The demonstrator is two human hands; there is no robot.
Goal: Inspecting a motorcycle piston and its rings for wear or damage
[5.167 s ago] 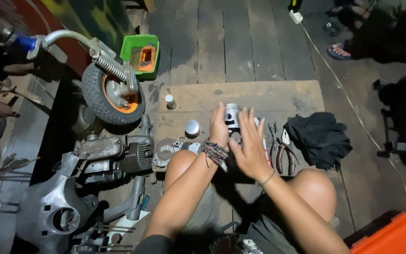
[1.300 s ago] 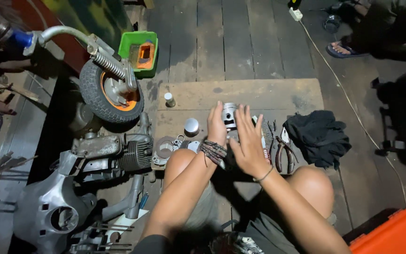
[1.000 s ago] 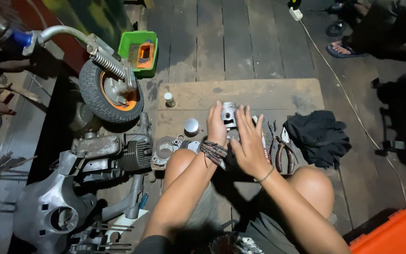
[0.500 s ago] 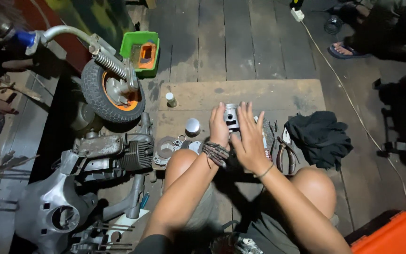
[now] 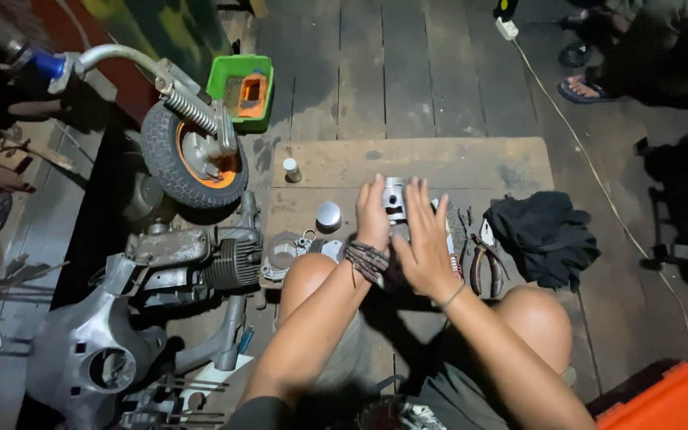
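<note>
The silver metal piston (image 5: 394,201) looks rigid, fairly heavy and probably oily; left hand (image 5: 373,216) and right hand (image 5: 422,241) cup its sides, fingers (image 5: 417,199) spread flat.

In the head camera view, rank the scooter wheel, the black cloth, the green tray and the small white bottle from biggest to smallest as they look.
1. Scooter wheel and black cloth: they look about alike, so I cannot rank them.
2. Green tray; it lies farther from the camera, so this is unsure.
3. Small white bottle, clearly the smallest.
</note>
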